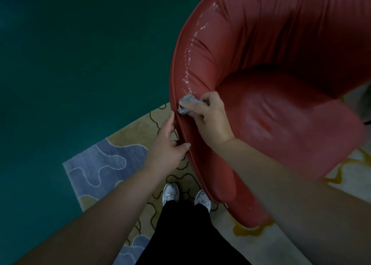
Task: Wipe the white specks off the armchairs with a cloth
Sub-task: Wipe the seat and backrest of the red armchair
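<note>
So from the head cam I'm looking straight down at a shiny red armchair (281, 108) that fills the right side of the view. My right hand (210, 118) has a small grey cloth (187, 104) bunched up in its curled fingers and pushed against the top edge of the chair's left arm, right at the lower end of a line of white specks (190, 60) that runs up along the curve of the rim. The left hand (167, 144) is just beside it on the outer side of that same arm, fingers mostly straight and laid against the seam, thumb resting on the red cover, not gripping anything as far as I can see. No bins or boxes or anything like that in shot, so nothing to report on that front. Under the chair there's a patterned rug (104, 164) in beige and blue with squiggly outlines, sitting on a dark green floor (70, 64). White sneakers (170, 192) and black trousers (186, 234) show at the bottom.
</note>
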`<control>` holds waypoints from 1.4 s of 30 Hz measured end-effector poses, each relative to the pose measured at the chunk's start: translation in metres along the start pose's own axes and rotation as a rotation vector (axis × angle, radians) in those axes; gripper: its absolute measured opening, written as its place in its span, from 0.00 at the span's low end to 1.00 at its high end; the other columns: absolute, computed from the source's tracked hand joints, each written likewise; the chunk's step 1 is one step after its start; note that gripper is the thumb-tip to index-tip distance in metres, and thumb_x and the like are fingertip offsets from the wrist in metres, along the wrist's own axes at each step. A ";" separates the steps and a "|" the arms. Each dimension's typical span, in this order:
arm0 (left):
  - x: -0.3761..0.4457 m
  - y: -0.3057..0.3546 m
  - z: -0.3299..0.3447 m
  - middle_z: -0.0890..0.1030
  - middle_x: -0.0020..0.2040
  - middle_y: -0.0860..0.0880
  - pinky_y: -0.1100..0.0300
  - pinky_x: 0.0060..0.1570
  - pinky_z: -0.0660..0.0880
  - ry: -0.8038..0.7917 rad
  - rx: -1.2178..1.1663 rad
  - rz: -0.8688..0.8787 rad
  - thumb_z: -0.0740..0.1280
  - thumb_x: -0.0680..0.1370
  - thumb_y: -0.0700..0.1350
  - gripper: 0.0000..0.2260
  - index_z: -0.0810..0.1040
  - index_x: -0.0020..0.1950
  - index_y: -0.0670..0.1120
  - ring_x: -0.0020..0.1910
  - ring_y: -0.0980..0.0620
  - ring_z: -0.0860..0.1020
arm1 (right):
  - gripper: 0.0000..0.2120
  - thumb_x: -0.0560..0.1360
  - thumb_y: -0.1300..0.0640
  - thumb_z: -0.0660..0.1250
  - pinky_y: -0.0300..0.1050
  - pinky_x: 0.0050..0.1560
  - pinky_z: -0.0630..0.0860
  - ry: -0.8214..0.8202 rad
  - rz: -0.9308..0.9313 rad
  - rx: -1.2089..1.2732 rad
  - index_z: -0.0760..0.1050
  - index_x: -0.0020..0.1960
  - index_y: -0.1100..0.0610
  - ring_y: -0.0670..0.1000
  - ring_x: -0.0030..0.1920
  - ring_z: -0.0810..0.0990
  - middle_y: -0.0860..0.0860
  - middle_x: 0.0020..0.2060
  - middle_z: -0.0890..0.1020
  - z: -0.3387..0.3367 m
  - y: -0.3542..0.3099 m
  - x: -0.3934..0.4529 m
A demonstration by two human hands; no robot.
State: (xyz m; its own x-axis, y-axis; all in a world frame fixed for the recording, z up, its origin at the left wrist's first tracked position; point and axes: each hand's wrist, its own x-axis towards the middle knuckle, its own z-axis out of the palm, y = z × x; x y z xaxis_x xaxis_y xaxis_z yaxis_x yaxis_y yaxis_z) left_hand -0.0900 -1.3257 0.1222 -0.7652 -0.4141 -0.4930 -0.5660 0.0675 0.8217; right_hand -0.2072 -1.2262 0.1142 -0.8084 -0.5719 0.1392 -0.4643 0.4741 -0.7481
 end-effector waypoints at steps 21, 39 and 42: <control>0.049 0.017 0.049 0.65 0.75 0.51 0.64 0.58 0.62 0.547 0.178 0.084 0.51 0.83 0.48 0.23 0.52 0.78 0.58 0.69 0.51 0.68 | 0.19 0.75 0.63 0.68 0.44 0.57 0.74 0.080 0.074 0.166 0.77 0.59 0.42 0.53 0.50 0.74 0.52 0.49 0.70 -0.005 0.030 0.009; 0.050 0.019 0.050 0.71 0.71 0.49 0.63 0.49 0.67 0.568 0.270 0.095 0.53 0.81 0.44 0.25 0.52 0.77 0.59 0.57 0.46 0.78 | 0.17 0.75 0.62 0.68 0.52 0.51 0.73 0.007 -0.083 -0.065 0.80 0.58 0.44 0.53 0.49 0.69 0.53 0.50 0.71 0.000 0.022 0.035; 0.049 0.020 0.049 0.74 0.69 0.46 0.57 0.48 0.72 0.544 0.271 0.102 0.53 0.81 0.44 0.26 0.49 0.75 0.63 0.52 0.43 0.79 | 0.17 0.75 0.62 0.68 0.56 0.51 0.74 -0.013 -0.088 -0.114 0.80 0.58 0.43 0.54 0.49 0.68 0.54 0.49 0.71 0.005 0.014 0.069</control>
State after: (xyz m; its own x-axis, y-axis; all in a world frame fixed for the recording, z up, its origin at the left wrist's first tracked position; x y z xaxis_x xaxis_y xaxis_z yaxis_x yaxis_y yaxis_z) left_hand -0.1535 -1.3004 0.1007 -0.5931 -0.7927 -0.1407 -0.6109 0.3293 0.7199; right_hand -0.2681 -1.2621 0.1099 -0.7584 -0.6231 0.1915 -0.5717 0.4948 -0.6545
